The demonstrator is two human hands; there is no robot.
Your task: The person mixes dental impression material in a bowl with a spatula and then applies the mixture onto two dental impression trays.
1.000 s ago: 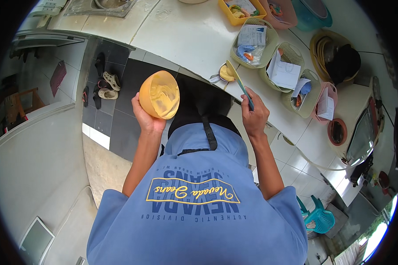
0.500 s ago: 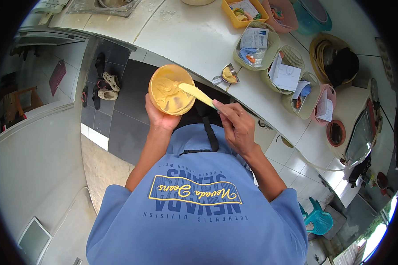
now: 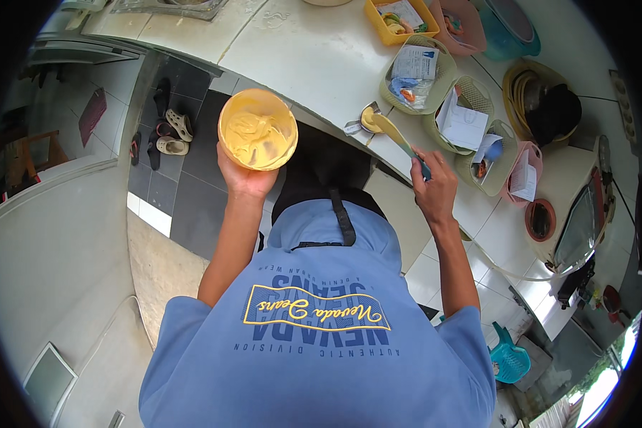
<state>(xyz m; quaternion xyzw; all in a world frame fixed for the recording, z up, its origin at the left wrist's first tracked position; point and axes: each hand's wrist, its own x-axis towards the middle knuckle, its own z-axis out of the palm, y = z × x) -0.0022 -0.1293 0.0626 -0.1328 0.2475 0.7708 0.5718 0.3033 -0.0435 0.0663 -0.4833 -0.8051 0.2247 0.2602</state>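
Note:
My left hand (image 3: 247, 175) is wrapped round a round tub (image 3: 225, 146) from below, its open top showing a thick, creamy yellow spread (image 3: 255, 135). In my right hand (image 3: 436, 184) is the dark teal handle of a spatula (image 3: 394, 133), whose blade is coated with the yellow stuff. The blade's tip reaches a small metal scoop (image 3: 367, 120) on the counter's edge; some yellow spread lies in the scoop. Whether tip and scoop touch, I cannot tell.
A white counter (image 3: 299, 60) runs across the far side and down the right. Beyond the scoop stand a green basket (image 3: 390, 89) with packets and papers, a yellow basket (image 3: 405, 37) and a pink one (image 3: 464, 43). Shoes (image 3: 172, 145) lie on the floor at left.
My right hand has carried the spatula out of the tub and rightward to the metal scoop. The tub has shifted left and slightly away in my left hand.

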